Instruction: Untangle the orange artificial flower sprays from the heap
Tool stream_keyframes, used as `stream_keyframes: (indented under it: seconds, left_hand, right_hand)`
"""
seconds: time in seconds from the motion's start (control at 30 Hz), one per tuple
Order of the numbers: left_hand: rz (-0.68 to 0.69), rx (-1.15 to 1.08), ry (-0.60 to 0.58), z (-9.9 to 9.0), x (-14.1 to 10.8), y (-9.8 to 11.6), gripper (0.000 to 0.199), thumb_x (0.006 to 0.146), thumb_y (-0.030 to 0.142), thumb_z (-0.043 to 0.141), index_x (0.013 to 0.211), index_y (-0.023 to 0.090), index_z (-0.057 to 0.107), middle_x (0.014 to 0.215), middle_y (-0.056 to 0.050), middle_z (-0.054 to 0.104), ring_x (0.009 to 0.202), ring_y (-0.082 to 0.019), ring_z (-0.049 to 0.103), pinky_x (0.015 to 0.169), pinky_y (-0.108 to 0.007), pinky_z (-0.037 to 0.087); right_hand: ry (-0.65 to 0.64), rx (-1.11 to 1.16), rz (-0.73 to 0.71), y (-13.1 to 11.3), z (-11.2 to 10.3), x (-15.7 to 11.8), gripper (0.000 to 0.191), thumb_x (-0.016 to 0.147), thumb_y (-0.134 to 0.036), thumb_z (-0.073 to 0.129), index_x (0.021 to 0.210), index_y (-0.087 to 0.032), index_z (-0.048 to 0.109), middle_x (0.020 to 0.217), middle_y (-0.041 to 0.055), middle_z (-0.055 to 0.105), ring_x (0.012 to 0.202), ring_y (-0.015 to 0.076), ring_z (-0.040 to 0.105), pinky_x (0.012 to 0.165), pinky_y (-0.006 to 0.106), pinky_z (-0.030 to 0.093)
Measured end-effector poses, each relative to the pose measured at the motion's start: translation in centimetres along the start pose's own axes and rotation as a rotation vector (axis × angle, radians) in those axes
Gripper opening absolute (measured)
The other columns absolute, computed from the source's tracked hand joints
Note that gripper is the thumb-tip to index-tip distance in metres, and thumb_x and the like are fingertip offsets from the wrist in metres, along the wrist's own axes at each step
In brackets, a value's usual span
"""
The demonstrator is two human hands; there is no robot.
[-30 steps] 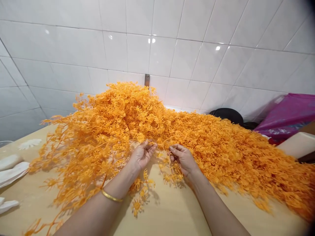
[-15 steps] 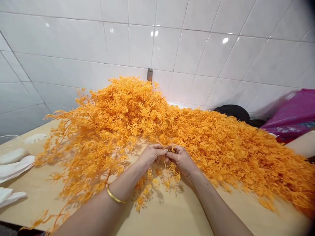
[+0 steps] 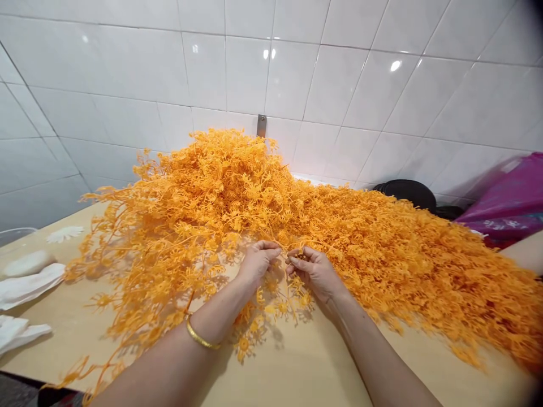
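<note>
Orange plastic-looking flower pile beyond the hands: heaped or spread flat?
Heaped: the orange flower pile mounds up in front of the white tiled wall. Toward the left it thins, the smooth tan tabletop showing between sprays.

Orange sprigs [image 3: 237, 186] blaze from nine o'clock to four before me; my gold bangle [image 3: 197, 336] gleams at seven, pale tan tabletop [image 3: 288, 367] at six, white-patterned purple material [image 3: 504, 198] at three, grey-lined white tiles [image 3: 284, 73] at twelve.
</note>
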State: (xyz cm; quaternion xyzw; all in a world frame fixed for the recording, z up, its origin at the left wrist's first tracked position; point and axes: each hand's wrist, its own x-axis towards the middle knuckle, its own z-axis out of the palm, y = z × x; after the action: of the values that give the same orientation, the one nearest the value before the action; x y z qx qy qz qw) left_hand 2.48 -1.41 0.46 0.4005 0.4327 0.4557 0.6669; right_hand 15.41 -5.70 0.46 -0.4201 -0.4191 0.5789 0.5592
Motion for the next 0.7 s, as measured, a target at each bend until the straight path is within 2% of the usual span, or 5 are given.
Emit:
stream_keyframes:
  seconds: [0.07,0.17,0.33,0.5,0.7]
  left_hand:
    - [-0.049,0.031,0.007,0.07,-0.13,0.06,0.020,0.053,0.016,0.065,0.070,0.014,0.055,0.053,0.002,0.052,0.045,-0.005,0.045,0.041,-0.017,0.027]
    - [-0.105,0.020,-0.088,0.24,-0.40,0.20,0.020,0.053,0.019,0.066,0.069,0.014,0.057,0.050,0.003,0.051,0.044,-0.005,0.043,0.041,-0.017,0.024]
    - [-0.104,-0.006,-0.149,0.37,-0.53,0.33,0.019,0.048,0.020,0.069,0.062,0.013,0.058,0.043,0.005,0.046,0.039,-0.003,0.036,0.042,-0.019,0.023]
    - [-0.102,0.058,-0.198,0.19,-0.41,0.15,0.025,0.047,0.022,0.070,0.066,0.015,0.056,0.045,0.006,0.048,0.037,-0.003,0.036,0.040,-0.019,0.022]
    - [-0.056,0.150,-0.283,0.59,-1.04,-0.01,0.024,0.045,0.012,0.066,0.066,0.014,0.055,0.043,0.006,0.050,0.039,-0.006,0.042,0.042,-0.019,0.028]
  right_hand:
    - [0.000,-0.028,-0.021,-0.14,0.11,-0.06,0.018,0.057,-0.024,0.069,0.069,-0.015,0.058,0.059,0.0006,0.059,0.052,0.0104,0.054,0.053,0.022,0.041]
    - [-0.008,-0.087,-0.040,-0.37,0.31,-0.17,0.017,0.059,-0.025,0.067,0.070,-0.015,0.060,0.056,-0.0002,0.059,0.051,0.0097,0.054,0.053,0.021,0.041]
    - [0.088,-0.078,-0.076,-0.55,0.31,-0.09,0.020,0.056,-0.026,0.069,0.070,-0.016,0.060,0.062,-0.0016,0.058,0.051,0.0083,0.052,0.052,0.021,0.042]
    - [0.088,-0.078,-0.076,-0.41,-0.11,0.22,0.022,0.056,-0.028,0.069,0.071,-0.015,0.060,0.062,-0.0017,0.057,0.054,0.0091,0.052,0.053,0.022,0.042]
    - [0.097,-0.338,-0.237,-0.10,-0.32,0.45,0.013,0.063,-0.027,0.064,0.069,-0.015,0.062,0.065,0.0002,0.058,0.060,0.0112,0.051,0.056,0.024,0.040]
